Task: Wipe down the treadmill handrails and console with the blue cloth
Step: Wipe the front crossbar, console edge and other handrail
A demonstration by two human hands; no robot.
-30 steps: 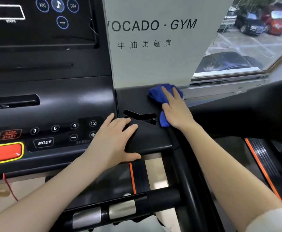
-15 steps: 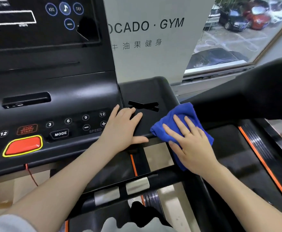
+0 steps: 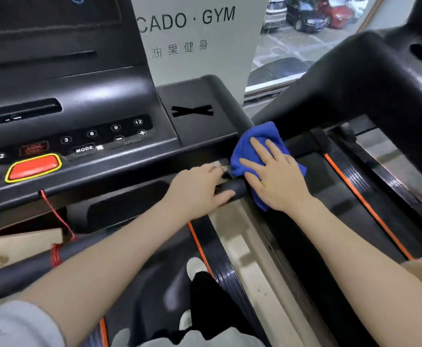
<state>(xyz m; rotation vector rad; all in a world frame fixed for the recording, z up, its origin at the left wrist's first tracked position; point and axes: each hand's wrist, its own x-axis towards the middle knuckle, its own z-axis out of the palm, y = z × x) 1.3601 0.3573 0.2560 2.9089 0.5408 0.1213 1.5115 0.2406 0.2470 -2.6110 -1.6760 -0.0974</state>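
Note:
The black treadmill console (image 3: 84, 93) fills the upper left, with number buttons and a red stop button (image 3: 33, 167). My right hand (image 3: 277, 176) lies flat on the blue cloth (image 3: 260, 140), pressing it onto the right handrail (image 3: 235, 189) just below the console's right corner. My left hand (image 3: 200, 189) rests beside it to the left, fingers curled over the same bar next to the cloth. The cloth is bunched, and part of it is hidden under my right palm.
A second black treadmill (image 3: 370, 78) stands close on the right, its belt edged with an orange stripe (image 3: 365, 209). A white gym banner (image 3: 197, 38) and a window stand behind. A red safety cord (image 3: 54, 221) hangs from the console. My foot (image 3: 195, 267) is on the belt.
My right hand has slid the cloth from the console's far right corner down to the handrail. My left hand has dropped from the console's edge onto the bar.

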